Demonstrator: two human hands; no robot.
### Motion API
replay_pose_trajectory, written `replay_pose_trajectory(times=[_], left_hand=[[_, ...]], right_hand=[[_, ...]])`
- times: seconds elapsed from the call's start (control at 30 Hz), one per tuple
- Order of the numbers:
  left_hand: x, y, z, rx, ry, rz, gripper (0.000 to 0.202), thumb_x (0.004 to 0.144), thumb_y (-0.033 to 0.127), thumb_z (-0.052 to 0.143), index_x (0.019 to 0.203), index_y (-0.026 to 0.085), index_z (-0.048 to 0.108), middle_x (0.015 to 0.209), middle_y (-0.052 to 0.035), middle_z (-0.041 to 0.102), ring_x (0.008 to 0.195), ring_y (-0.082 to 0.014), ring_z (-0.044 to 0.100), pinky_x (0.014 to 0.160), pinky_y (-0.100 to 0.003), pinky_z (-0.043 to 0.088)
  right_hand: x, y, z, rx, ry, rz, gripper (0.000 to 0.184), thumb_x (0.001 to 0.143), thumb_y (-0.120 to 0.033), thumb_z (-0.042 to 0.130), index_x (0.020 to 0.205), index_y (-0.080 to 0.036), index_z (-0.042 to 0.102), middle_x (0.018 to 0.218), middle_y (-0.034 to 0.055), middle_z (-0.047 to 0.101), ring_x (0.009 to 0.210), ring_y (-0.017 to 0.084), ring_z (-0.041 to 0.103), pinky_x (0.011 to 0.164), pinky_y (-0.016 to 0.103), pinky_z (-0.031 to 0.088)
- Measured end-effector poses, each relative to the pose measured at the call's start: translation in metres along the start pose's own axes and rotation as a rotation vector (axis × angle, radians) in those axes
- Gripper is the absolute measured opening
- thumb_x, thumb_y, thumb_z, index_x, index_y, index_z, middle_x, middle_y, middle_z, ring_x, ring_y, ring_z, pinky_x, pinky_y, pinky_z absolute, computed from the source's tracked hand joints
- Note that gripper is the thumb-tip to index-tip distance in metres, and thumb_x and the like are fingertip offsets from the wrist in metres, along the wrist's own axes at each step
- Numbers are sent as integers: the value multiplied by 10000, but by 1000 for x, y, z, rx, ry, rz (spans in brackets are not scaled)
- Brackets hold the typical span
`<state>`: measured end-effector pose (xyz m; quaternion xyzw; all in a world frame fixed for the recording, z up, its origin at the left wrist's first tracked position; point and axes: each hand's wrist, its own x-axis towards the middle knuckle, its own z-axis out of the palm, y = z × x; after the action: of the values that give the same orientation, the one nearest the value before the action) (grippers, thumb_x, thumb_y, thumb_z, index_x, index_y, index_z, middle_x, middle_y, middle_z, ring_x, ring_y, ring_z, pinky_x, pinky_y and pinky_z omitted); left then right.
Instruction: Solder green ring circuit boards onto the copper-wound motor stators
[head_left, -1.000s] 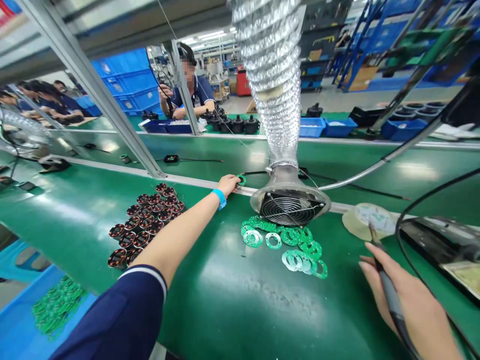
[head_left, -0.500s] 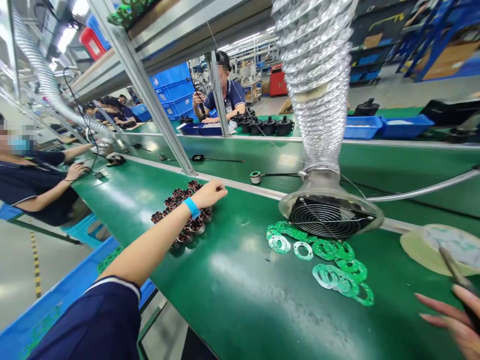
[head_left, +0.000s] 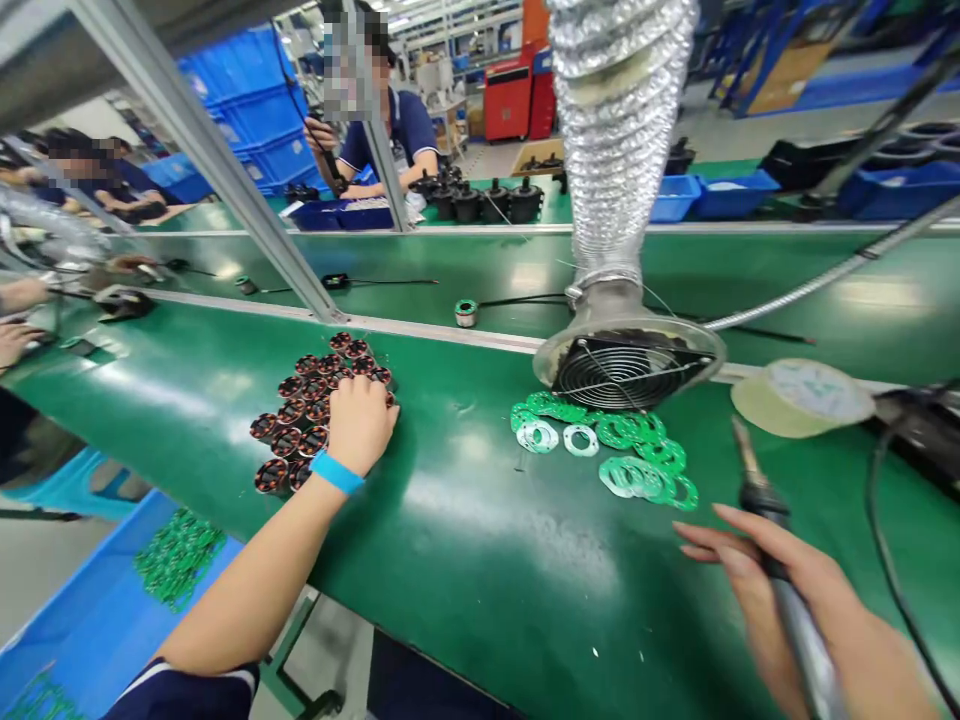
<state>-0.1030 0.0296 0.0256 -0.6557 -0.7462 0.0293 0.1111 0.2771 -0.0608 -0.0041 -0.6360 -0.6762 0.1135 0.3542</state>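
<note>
My left hand (head_left: 361, 420), with a blue band at the wrist, is on the right edge of a cluster of copper-wound motor stators (head_left: 291, 411). Its fingers curl down; their tips and anything within them are hidden. Several rows of stators stand upright beside it. At the lower right, my right hand (head_left: 814, 600) is closed around a soldering iron (head_left: 765, 505), whose tip points up and away from me. Some of its fingers stretch forward off the handle. Ring-shaped green circuit boards (head_left: 634, 478) lie overlapped to the left of the iron, and two show pale faces.
A fan (head_left: 634, 372) on a silver duct (head_left: 622, 140) hangs just behind the boards. Beyond the iron is a roll of tape (head_left: 802, 395). A cable (head_left: 881, 530) runs at right. A blue bin (head_left: 90, 590) with green boards stands lower left. Co-workers sit across and left.
My left hand has drawn back and down onto the stators. The soldering iron and right hand have come further into view as my view shifted right and downward.
</note>
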Motion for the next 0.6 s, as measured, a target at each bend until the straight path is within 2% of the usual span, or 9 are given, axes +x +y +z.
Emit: replay_pose_trajectory(times=[0.03, 0.1, 0.23, 0.3, 0.37, 0.43, 0.5, 0.6], left_hand=[[0, 0, 2, 11, 17, 7, 184, 889, 270, 531, 914, 114, 626, 1030, -195, 599, 1024, -365, 537, 842, -467, 449], [-2, 4, 5, 19, 57, 47, 158, 887, 261, 534, 885, 128, 619, 978, -167, 603, 958, -327, 566, 825, -431, 470], [-19, 23, -1, -107, 69, 191, 168, 902, 278, 521, 822, 151, 596, 909, -128, 581, 902, -294, 581, 828, -408, 491], [-32, 33, -10, -271, -14, 286, 168, 915, 300, 509, 855, 164, 586, 920, -101, 575, 880, -265, 595, 820, -393, 504], [-43, 38, -19, -440, -143, 409, 151, 907, 284, 523, 994, 170, 570, 983, -81, 572, 860, -230, 607, 798, -369, 517], [-48, 39, -24, -549, -287, 547, 329, 869, 235, 574, 1185, 179, 500, 1087, -80, 557, 861, -205, 612, 787, -351, 525], [-49, 39, -22, -600, -409, 662, 517, 820, 181, 624, 1297, 201, 425, 1160, -84, 538, 886, -199, 613, 806, -347, 526], [-49, 45, -12, -692, -471, 701, 488, 821, 176, 635, 1272, 223, 452, 1140, -74, 552, 950, -210, 605, 859, -359, 516]], right_hand=[[-1, -9, 3, 10, -67, 13, 316, 904, -519, 442, 1076, -284, 566, 769, 42, 763, 675, 239, 741, 606, 333, 593], [-1, -18, 13, 24, -110, 46, 254, 915, -463, 430, 1023, -267, 551, 745, 24, 752, 640, 220, 726, 590, 318, 573], [7, -16, 39, -76, -155, 0, 248, 849, -358, 493, 1044, -216, 549, 924, 95, 734, 803, 258, 713, 669, 366, 555], [12, -13, 50, -119, -140, 3, 271, 819, -300, 493, 1059, -194, 561, 918, 112, 711, 829, 281, 691, 709, 411, 543], [13, -12, 58, -120, -137, 5, 301, 806, -261, 483, 1087, -187, 558, 902, 105, 696, 821, 283, 676, 715, 431, 535], [10, -17, 63, -93, -152, -17, 320, 809, -247, 482, 1115, -187, 550, 888, 92, 691, 814, 276, 672, 709, 433, 539], [3, -27, 66, -47, -184, -58, 321, 819, -243, 495, 1133, -194, 547, 876, 78, 692, 805, 261, 678, 707, 424, 551], [-9, -45, 69, 33, -235, -122, 318, 835, -229, 518, 1152, -212, 543, 921, 70, 708, 825, 236, 694, 731, 406, 568]])
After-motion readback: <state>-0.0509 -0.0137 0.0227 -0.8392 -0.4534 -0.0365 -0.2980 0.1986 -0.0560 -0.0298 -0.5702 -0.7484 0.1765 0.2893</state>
